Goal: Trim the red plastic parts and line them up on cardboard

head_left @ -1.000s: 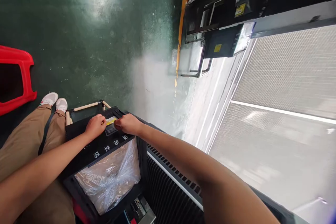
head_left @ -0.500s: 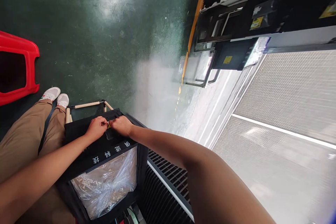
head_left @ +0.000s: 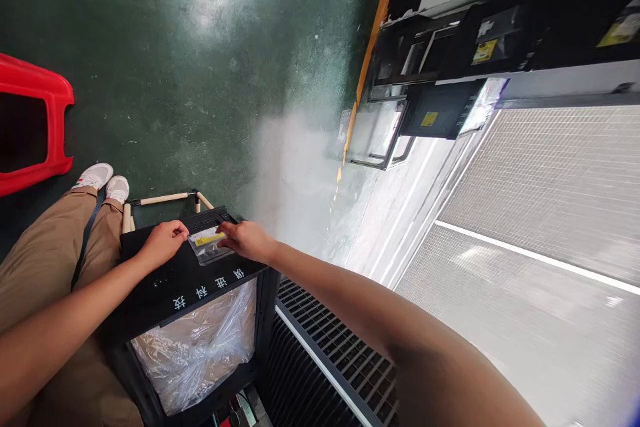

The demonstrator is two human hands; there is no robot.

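Observation:
A clear plastic pouch [head_left: 209, 256] with a yellow-and-white label [head_left: 206, 239] inside lies on the black top panel [head_left: 150, 290] of a box-like unit with white lettering. At the pouch's left edge, my left hand [head_left: 164, 244] has its thumb and index finger closed together; whatever is between them is too small to make out. My right hand [head_left: 249, 240] rests at the pouch's right end, fingers stretched over its edge and slightly apart. Below the lettering, crinkled clear plastic wrap [head_left: 200, 347] covers the unit's window.
A frame of beige tubes [head_left: 164, 199] stands behind the unit, near my shoes. To the left is a red plastic stool [head_left: 57, 123]. A black ribbed grille [head_left: 325, 327] runs along the unit's right side. Black panels with yellow labels [head_left: 429, 119] stand across the floor.
My hands have moved apart from the middle of the pouch, the left one leftward and the right one rightward. More of the pouch and its yellow label now shows.

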